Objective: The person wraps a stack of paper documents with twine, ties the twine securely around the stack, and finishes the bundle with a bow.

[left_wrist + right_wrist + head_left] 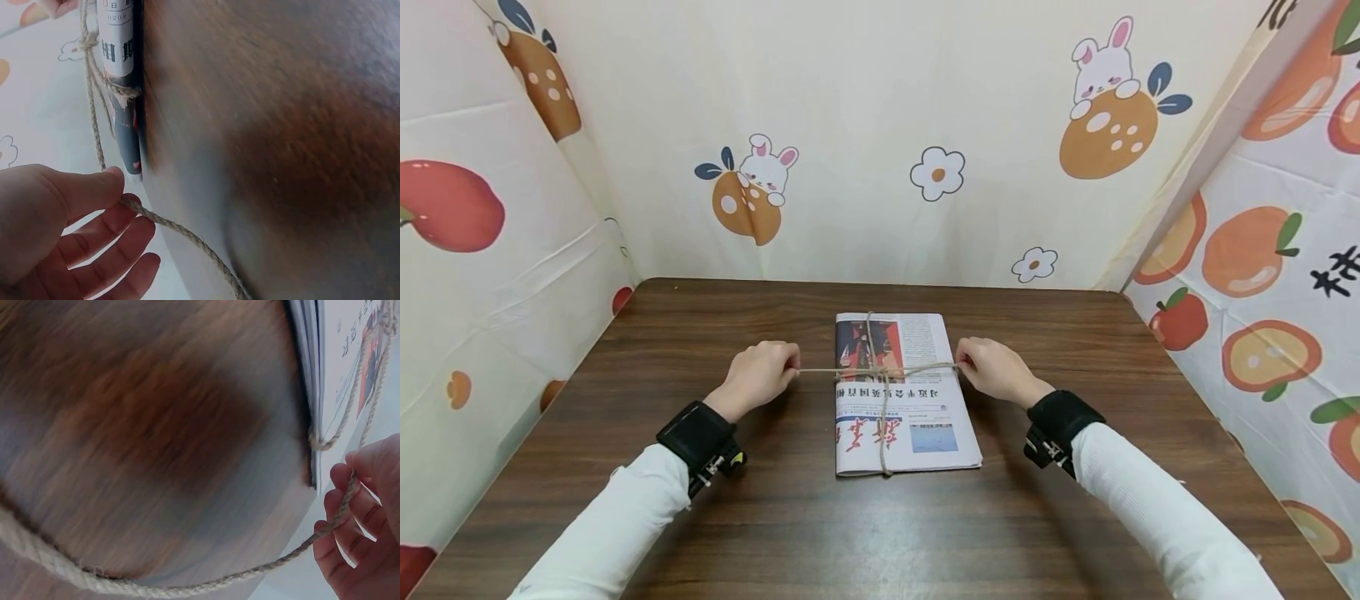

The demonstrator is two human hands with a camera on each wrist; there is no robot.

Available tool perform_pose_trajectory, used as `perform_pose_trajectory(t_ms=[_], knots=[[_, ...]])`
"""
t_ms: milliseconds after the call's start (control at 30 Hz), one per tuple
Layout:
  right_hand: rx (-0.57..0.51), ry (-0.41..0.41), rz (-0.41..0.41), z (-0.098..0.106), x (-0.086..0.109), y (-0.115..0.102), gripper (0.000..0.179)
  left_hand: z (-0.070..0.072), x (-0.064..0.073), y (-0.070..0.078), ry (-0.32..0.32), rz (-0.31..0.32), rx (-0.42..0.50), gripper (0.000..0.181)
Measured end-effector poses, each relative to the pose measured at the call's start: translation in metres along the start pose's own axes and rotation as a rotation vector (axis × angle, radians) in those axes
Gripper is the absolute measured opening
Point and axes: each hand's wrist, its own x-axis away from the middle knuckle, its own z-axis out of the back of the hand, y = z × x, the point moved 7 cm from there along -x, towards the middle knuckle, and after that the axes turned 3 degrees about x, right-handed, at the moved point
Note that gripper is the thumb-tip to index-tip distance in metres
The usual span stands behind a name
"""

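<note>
A folded stack of newspapers [932, 417] lies on the table, bound crosswise with twine [883, 417]. A knot [87, 41] in the twine sits on top of the stack, near its middle. To the left of the papers, my left hand [758, 373] pinches one twine end between thumb and forefinger, and the loose tail trails past its fingers. My right hand [996, 369], close to the stack's right edge, pinches the other end, with its tail [250, 573] curving down to the table. Both lengths run from the knot out to the hands, the left one straight.
The brown wood-grain table [775, 533] reaches back to a printed curtain [865, 100] with rabbits and flowers. Fruit-patterned cloth [1247, 350] hangs along the right side, and similar cloth [490, 317] along the left. Black straps with small cameras circle both wrists.
</note>
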Motion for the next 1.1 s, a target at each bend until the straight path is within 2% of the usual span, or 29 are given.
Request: perform_pose_trajectory(t_ms=[367,600,733,900,1100], knots=[[0.013,0.004,0.024,-0.003,0.009,0.007,0.014,0.001,0.004,-0.007,-0.012,0.016,0.016,0.013],[0.029,0.012,0.018,-0.004,0.014,0.011,0.015,0.0,0.006,-0.013,-0.013,0.025,-0.018,0.014],[0.034,0.002,0.015,-0.005,0.013,0.012,0.013,-0.001,0.004,-0.01,-0.004,0.013,-0.024,0.014],[0.03,-0.029,0.006,-0.007,0.013,0.011,0.009,-0.003,0.002,-0.005,-0.021,0.009,-0.034,0.013],[0.053,-0.015,0.019,-0.009,0.012,0.005,0.007,-0.003,-0.007,0.009,-0.034,0.01,-0.038,0.006]])
